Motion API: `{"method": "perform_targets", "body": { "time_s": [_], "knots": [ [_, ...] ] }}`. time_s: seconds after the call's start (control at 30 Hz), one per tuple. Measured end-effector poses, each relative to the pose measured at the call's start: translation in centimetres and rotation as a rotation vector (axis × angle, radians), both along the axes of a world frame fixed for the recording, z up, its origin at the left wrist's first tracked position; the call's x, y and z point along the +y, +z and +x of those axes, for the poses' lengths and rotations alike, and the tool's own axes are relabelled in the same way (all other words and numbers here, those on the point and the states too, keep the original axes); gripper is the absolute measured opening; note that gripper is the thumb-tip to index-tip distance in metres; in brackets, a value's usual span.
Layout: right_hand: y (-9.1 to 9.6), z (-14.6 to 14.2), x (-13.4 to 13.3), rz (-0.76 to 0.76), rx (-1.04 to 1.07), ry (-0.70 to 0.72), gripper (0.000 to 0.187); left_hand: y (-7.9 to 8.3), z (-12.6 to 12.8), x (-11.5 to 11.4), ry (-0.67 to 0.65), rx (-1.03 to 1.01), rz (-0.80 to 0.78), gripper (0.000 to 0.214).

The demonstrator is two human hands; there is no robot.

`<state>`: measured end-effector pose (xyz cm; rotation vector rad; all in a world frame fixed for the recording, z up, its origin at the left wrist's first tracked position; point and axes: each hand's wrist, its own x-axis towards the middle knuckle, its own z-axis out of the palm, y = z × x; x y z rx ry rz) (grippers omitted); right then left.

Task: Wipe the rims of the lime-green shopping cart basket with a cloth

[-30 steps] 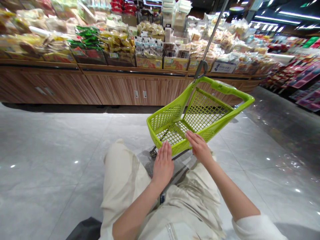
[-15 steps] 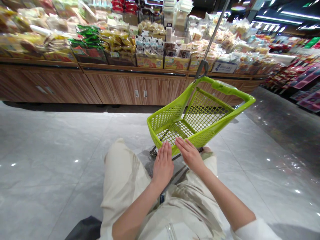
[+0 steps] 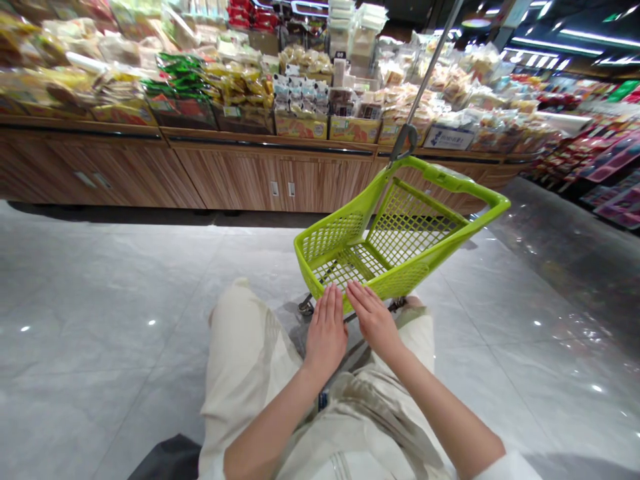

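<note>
Lime-green mesh shopping cart (image 3: 336,237) stands just ahead on the tiled supermarket floor (image 3: 100,320); left hand (image 3: 326,337) and right hand (image 3: 374,320), open and just apart, rest flat against its near rim, seemingly steadying it without gripping.

I watched a wood-paneled display counter (image 3: 240,177) carrying rows of cardboard trays (image 3: 300,127) packed with bagged snacks (image 3: 237,80). Before it ran a polished grey tile floor (image 3: 105,293), where a lime-green plastic shopping cart (image 3: 350,230) stood on a small caster (image 3: 306,305).
</note>
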<state>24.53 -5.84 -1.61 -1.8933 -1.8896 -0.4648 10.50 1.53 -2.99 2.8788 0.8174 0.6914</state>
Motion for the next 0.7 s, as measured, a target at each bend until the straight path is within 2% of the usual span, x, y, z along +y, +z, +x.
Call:
{"method": "perform_targets", "body": {
  "time_s": [0.07, 0.17, 0.23, 0.27, 0.33, 0.47, 0.53, 0.6, 0.7],
  "knots": [
    [0.4, 2.2, -0.6, -0.003, -0.022, -0.029, 0.068, 0.1, -0.1, 0.1, -0.009, 0.001, -0.003, 0.086],
    [1.2, 7.7, -1.8, 0.073, -0.010, -0.272, 0.067, 0.5, -0.2, 0.0, -0.016, 0.005, -0.010, 0.084],
    [1.5, 9.8, -2.0, 0.108, 0.015, -0.408, 0.067, 0.6, -0.1, -0.2, -0.017, 0.001, -0.011, 0.084],
    [1.5, 9.9, -1.9, 0.111, 0.023, -0.434, 0.067, 0.6, 0.0, -0.3, -0.016, -0.004, -0.013, 0.085],
    [1.2, 7.8, -1.2, 0.107, 0.024, -0.413, 0.067, 0.5, 0.1, -0.4, -0.012, -0.016, -0.020, 0.086],
    [0.1, 0.2, 0.4, 0.041, -0.001, -0.161, 0.068, 0.1, 0.2, -0.3, -0.007, -0.027, -0.020, 0.088],
    [0.0, -1.6, 0.7, 0.004, -0.006, -0.046, 0.069, 0.1, 0.1, -0.1, -0.005, -0.015, -0.006, 0.088],
    [0.2, -0.5, 0.4, -0.011, -0.012, -0.018, 0.069, 0.1, 0.0, 0.0, 0.000, 0.010, 0.004, 0.086],
    [0.9, 4.9, -0.8, 0.025, -0.002, -0.176, 0.069, 0.3, 0.0, 0.0, 0.001, 0.025, -0.001, 0.084]
  ]
}}
